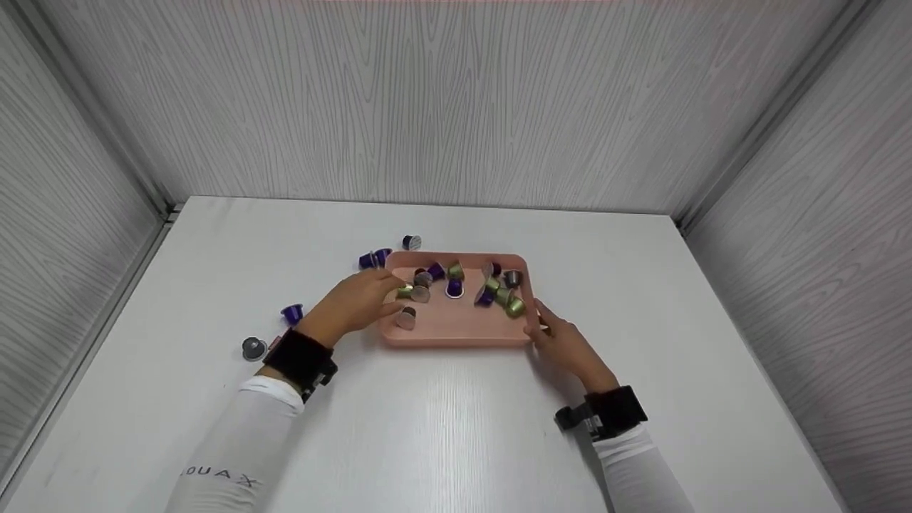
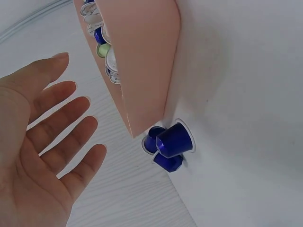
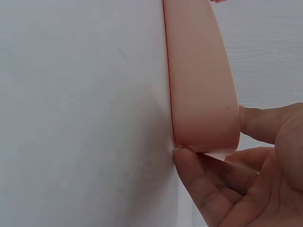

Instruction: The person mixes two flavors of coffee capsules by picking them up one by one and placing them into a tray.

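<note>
A pink rectangular tray [image 1: 456,335] holds several coffee capsules [image 1: 454,288] in purple, green, grey and dark colours. My left hand [image 1: 360,299] reaches over the tray's left side, fingertips close above the capsules there. In the left wrist view that hand [image 2: 52,127] has its fingers spread, with nothing between them. My right hand [image 1: 563,345] grips the tray by its right side near the front corner. The right wrist view shows the thumb [image 3: 262,123] against the tray wall [image 3: 201,85] and fingertips at its lower edge.
Outside the tray, purple capsules [image 1: 368,261] lie by its back left corner and a dark one [image 1: 411,242] behind it. Another purple capsule [image 1: 292,314] and a grey capsule [image 1: 254,348] lie left of my left forearm. Grey wood-grain walls [image 1: 427,107] enclose the white table [image 1: 442,427].
</note>
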Demonstrator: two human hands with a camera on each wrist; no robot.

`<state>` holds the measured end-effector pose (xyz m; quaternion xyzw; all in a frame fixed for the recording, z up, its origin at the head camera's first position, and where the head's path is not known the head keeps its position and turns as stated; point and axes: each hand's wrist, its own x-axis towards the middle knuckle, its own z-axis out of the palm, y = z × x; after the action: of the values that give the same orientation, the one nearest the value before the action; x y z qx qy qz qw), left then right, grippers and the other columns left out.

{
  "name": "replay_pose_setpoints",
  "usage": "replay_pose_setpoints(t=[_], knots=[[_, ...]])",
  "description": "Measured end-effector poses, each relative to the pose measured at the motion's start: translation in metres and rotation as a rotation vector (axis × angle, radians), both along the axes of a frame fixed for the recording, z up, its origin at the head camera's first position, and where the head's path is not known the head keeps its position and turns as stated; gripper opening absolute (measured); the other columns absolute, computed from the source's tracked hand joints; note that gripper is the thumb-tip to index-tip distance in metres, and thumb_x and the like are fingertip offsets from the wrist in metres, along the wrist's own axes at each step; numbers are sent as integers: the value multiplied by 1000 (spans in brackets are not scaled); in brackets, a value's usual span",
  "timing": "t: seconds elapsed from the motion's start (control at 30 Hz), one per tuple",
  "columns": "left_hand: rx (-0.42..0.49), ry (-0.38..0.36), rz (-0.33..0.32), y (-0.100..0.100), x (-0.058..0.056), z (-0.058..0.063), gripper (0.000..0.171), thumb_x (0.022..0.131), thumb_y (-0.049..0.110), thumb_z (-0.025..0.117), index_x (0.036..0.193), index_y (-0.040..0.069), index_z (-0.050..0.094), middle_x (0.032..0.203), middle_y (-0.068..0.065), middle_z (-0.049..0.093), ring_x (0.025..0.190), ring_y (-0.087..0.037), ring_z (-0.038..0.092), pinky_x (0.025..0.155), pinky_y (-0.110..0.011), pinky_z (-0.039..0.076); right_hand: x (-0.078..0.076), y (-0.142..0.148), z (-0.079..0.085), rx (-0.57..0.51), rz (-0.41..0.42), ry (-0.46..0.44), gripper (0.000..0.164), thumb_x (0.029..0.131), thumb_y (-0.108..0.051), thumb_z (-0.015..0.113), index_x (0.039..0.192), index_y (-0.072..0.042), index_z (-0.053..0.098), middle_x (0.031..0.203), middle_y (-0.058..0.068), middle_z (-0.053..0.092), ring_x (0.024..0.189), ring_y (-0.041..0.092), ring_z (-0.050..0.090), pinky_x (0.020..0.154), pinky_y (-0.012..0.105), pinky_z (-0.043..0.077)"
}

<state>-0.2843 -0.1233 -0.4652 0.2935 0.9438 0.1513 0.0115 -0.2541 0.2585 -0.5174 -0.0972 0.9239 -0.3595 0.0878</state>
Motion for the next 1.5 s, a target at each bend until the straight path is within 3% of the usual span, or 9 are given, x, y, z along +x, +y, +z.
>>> replay_pose_setpoints(t=[0.23,0.4,0.73,1.2,1.5], knots=[[36,92,8,-18,17,-6,56,95,36,64,140,5,51,140,-19,49,132,-38,42,107,-51,36,1,1,0,1,-2,4,66,102,-35,52,156,-10,24,133,17,58,108,27,62,86,44,51],[23,115,34,-29,26,-7,66,94,45,61,146,7,44,146,-21,42,134,-41,37,107,-57,33,-1,0,0,-4,-10,0,65,102,-34,52,156,-10,24,134,17,58,110,28,61,87,44,50],[-23,8,147,-65,50,-13,81,94,63,45,155,12,29,155,-21,27,141,-46,21,111,-62,21,-2,-1,-1,9,1,27,64,102,-32,52,156,-10,24,130,17,60,109,29,62,91,46,49],[-3,-29,235,-105,88,-37,86,91,66,48,152,7,34,153,-27,27,138,-48,23,107,-64,26,-2,2,-2,-16,19,39,66,102,-32,54,155,-7,25,130,19,60,108,29,62,87,43,51],[39,-130,289,-114,112,-43,85,90,62,55,151,6,36,153,-27,25,138,-52,19,103,-69,27,-3,3,-3,-21,6,22,66,101,-34,54,156,-10,25,133,21,57,110,29,61,90,45,49]])
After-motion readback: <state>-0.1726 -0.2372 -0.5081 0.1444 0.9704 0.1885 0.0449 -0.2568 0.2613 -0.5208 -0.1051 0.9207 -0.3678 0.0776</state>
